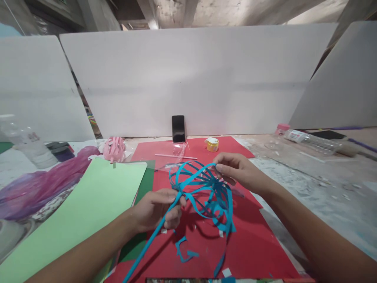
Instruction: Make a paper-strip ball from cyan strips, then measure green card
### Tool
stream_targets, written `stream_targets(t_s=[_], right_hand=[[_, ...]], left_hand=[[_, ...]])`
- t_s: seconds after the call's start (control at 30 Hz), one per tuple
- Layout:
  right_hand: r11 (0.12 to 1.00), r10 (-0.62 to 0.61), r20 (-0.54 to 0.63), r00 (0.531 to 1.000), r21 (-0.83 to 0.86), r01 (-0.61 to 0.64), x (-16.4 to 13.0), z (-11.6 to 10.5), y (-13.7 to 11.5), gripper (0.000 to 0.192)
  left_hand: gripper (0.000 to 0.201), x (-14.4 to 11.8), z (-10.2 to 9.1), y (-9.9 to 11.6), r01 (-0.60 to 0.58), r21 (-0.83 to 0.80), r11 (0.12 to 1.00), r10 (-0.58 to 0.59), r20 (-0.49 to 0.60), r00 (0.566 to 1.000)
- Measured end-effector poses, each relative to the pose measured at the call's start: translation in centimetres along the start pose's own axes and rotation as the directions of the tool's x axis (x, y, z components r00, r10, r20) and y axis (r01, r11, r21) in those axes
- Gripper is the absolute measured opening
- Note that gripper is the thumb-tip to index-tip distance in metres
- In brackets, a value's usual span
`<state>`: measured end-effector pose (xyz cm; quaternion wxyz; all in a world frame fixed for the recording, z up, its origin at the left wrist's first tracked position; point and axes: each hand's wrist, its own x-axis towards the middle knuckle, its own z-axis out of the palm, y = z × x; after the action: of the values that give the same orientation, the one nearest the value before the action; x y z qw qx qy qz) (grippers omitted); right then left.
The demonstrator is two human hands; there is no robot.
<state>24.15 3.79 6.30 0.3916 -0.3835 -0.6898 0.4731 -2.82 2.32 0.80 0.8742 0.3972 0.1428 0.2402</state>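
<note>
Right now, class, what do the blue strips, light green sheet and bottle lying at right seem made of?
Blue strips: probably matte paper; thin, bending into loops. Light green sheet: smooth, matte paper or card; thin, evenly coloured. Bottle: likely clear, shiny plastic; see-through with highlights.

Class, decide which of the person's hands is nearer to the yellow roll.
Right. The right hand is on the person's side of the yellow roll, slightly rightward; the left hand is farther off, closer to the person and leftward.

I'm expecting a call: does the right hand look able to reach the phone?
Probably yes: nothing tall seems to stand between the right hand and the phone, though that hand would first need to release the blue strip.
</note>
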Motion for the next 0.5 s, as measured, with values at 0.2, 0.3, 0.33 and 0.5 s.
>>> stream_targets(t_s=[0.2, 0.3, 0.33, 0.5], right_hand=[[0.998, 0.034, -0.007, 0.999, 0.049, -0.034, 0.2, -0.9, 0.3, 0.031], [0.998, 0.054, -0.009, 0.999, 0.045, -0.053, 0.2, -1.3, 0.5, 0.033], [0.998, 0.056, -0.002, 0.998, 0.041, -0.056, 0.2, -1.4, 0.5, 0.033], [0.996, 0.064, 0.026, 0.998, 0.062, -0.065, 0.3, -1.3, 0.7, 0.036]], left_hand=[[0.02, -0.2, -0.1, 0.4, -0.008, 0.026, 1.0, 0.01, -0.077, 0.997], [0.021, -0.3, -0.1, 0.6, 0.001, 0.048, 0.999, 0.003, -0.092, 0.996], [0.021, -0.3, -0.1, 0.7, 0.003, 0.063, 0.998, 0.003, -0.095, 0.995], [0.024, -0.7, -0.2, 1.8, 0.02, 0.301, 0.953, 0.021, -0.132, 0.991]])
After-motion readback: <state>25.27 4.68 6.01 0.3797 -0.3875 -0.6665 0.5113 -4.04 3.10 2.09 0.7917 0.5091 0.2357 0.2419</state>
